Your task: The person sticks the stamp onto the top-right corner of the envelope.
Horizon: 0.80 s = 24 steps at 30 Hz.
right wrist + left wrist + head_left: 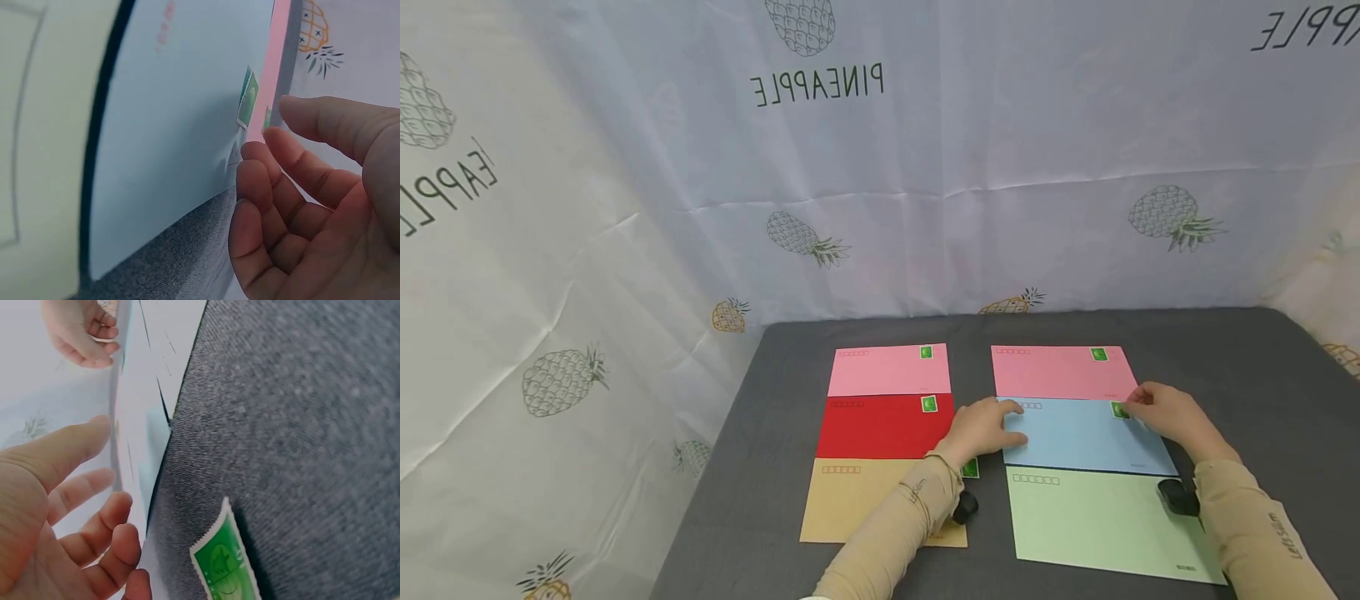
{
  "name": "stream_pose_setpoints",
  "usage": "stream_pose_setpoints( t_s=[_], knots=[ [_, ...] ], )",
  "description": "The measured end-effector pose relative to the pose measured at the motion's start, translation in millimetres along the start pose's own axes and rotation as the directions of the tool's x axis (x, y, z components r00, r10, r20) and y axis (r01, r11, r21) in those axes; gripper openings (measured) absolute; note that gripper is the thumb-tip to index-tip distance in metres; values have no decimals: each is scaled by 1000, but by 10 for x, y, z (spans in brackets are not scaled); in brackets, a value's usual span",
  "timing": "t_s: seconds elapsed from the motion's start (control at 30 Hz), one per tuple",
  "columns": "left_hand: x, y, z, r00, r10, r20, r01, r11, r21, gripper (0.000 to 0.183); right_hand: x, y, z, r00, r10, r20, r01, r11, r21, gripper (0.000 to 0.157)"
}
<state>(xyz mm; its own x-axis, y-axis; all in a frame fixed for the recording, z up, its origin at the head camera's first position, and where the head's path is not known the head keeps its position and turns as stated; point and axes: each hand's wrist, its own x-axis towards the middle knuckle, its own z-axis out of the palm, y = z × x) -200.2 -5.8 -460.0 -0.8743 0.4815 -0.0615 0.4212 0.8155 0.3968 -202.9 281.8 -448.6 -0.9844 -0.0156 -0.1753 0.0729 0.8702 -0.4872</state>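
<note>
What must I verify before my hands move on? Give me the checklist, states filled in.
1. Left hand empty: ok.
2. Right hand clear of the blue envelope's stamp: cannot tell; the hand is right beside it, contact unclear.
3. That stamp fully flat on the blue envelope: cannot tell.
4. Red envelope stamped: ok, at its upper right.
5. Lowest stamp within the tan envelope: not ok; it shows beyond the right edge.

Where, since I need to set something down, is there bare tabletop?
Bare dark tabletop shows left of the tan envelope, and right of the right-hand pink envelope, beyond the right hand. The gap between the red envelope and the blue envelope is crowded: the left hand spans it in the head view.
</note>
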Motion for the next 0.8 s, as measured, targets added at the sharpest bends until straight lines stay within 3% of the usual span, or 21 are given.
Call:
stream_pose_setpoints(
  t_s=[0.43, 0.8],
  knots=[
    [-35, -47, -73, 996, 53, -76, -53, 999, -6, 44, -27, -11, 36, 999, -13, -41, 14, 999, 33, 43],
    [-105, -172, -183, 987, 76, -142, -76, 997, 3, 42, -100, -209, 28, 993, -73, -95, 78, 996, 48, 43]
  ],
)
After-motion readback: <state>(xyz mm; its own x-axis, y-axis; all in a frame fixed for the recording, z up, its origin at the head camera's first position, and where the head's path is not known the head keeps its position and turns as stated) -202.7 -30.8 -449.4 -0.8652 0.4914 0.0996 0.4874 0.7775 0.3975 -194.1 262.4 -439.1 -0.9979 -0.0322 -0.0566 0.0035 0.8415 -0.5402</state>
